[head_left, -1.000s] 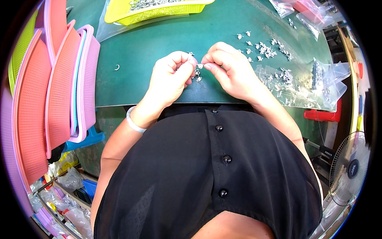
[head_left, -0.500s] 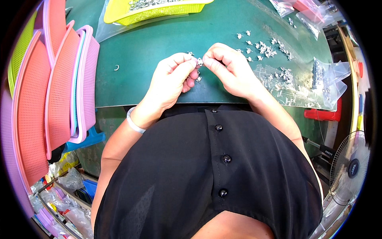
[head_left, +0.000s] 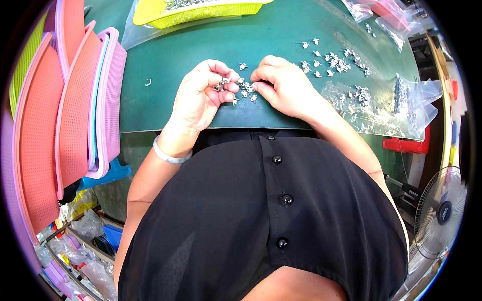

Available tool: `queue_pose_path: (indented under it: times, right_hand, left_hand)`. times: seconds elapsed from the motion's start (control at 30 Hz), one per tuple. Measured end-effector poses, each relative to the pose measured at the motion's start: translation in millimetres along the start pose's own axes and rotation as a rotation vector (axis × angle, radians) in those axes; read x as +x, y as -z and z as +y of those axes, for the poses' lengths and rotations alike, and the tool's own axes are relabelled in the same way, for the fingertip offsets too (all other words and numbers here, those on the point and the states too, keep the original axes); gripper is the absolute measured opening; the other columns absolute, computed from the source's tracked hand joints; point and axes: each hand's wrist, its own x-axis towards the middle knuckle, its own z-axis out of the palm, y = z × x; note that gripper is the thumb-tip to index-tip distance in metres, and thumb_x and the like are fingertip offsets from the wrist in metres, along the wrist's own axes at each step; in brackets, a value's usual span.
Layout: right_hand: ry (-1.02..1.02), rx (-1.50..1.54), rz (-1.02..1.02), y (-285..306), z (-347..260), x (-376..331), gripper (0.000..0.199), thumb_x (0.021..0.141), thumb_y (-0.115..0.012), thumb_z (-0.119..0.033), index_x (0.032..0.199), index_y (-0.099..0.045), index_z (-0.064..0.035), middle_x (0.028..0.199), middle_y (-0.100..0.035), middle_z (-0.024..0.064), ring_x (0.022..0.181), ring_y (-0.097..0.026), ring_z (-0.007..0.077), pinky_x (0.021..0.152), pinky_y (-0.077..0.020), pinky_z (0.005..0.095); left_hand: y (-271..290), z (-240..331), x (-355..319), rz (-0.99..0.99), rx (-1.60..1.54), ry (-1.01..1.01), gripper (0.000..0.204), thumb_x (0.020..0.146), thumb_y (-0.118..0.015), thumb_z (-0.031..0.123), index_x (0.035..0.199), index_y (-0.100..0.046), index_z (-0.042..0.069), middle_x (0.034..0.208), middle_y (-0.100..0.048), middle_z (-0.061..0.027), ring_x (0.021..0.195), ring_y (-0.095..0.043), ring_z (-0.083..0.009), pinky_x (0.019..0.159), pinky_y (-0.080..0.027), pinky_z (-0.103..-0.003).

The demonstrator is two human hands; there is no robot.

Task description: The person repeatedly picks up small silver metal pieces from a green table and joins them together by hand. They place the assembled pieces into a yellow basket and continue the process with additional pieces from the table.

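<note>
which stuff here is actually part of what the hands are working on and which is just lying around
In use:
left hand
right hand
small metal parts
green mat

Lying about:
yellow basket
stacked pink and orange trays
clear bags
fan

small metal parts [head_left: 244, 91] (silvery), clustered between hands

Too small to tell the shape of the small metal pieces [head_left: 243, 90] between the hands. Mostly hidden by the curled fingers [head_left: 228, 88] of the left hand [head_left: 198, 98], the piece held there. Cut off by the top edge, the yellow basket [head_left: 196, 10]. Blurred behind clear plastic bags [head_left: 374, 108] at the right, more metal parts. Cropped at the left rim, the stacked trays [head_left: 65, 115].
</note>
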Motion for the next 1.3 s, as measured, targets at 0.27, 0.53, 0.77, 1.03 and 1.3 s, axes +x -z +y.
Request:
queue_pose_path:
  times: [0.27, 0.53, 0.77, 1.03, 1.3]
  right_hand:
    - [0.065, -0.012, 0.009, -4, 3, 1, 0.006, 0.074, -0.062, -0.007, 0.077, -0.059, -0.0025, 0.077, -0.054, 0.0076, 0.076, -0.054, 0.0260, 0.066, -0.0451, 0.0351]
    - [0.161, 0.031, 0.153, 7, -8, 1, 0.006, 0.072, -0.061, -0.008, 0.076, -0.058, -0.0052, 0.081, -0.053, 0.0059, 0.081, -0.054, 0.0245, 0.068, -0.0461, 0.0344]
    - [0.201, 0.017, 0.203, 11, -12, 1, 0.008, 0.070, -0.062, -0.007, 0.076, -0.057, -0.0048, 0.082, -0.054, 0.0060, 0.080, -0.054, 0.0245, 0.067, -0.0461, 0.0338]
    - [0.166, 0.083, 0.236, 9, -11, -1, 0.009, 0.069, -0.062, -0.006, 0.075, -0.056, -0.0044, 0.081, -0.054, 0.0069, 0.077, -0.055, 0.0254, 0.065, -0.0463, 0.0329]
    - [0.040, 0.311, 0.222, 10, -10, -4, 0.009, 0.070, -0.063, -0.002, 0.075, -0.057, -0.0030, 0.081, -0.055, 0.0082, 0.074, -0.058, 0.0226, 0.063, -0.0462, 0.0291]
  left_hand:
    - [-2, -3, -4, 0.099, 0.184, 0.040, 0.008, 0.084, -0.054, 0.008, 0.088, -0.057, 0.002, 0.075, -0.057, -0.0052, 0.060, -0.051, -0.0096, 0.050, -0.041, -0.019]
    - [-13, -1, -6, 0.107, 0.362, 0.101, 0.012, 0.085, -0.057, 0.014, 0.085, -0.059, 0.003, 0.068, -0.057, -0.0017, 0.054, -0.050, -0.0058, 0.045, -0.038, -0.017]
    - [-18, -1, -6, 0.047, 0.368, 0.144, 0.014, 0.088, -0.054, 0.016, 0.082, -0.058, 0.004, 0.065, -0.056, -0.0010, 0.050, -0.048, -0.0050, 0.041, -0.034, -0.017]
    - [-19, -3, -7, 0.032, 0.298, 0.161, 0.011, 0.087, -0.055, 0.013, 0.083, -0.058, 0.003, 0.066, -0.056, -0.0016, 0.051, -0.047, -0.0055, 0.043, -0.034, -0.017]
    - [-19, -6, -9, 0.012, 0.294, 0.088, 0.005, 0.084, -0.058, 0.007, 0.087, -0.059, 0.003, 0.073, -0.058, -0.0004, 0.057, -0.050, -0.0036, 0.049, -0.038, -0.015]
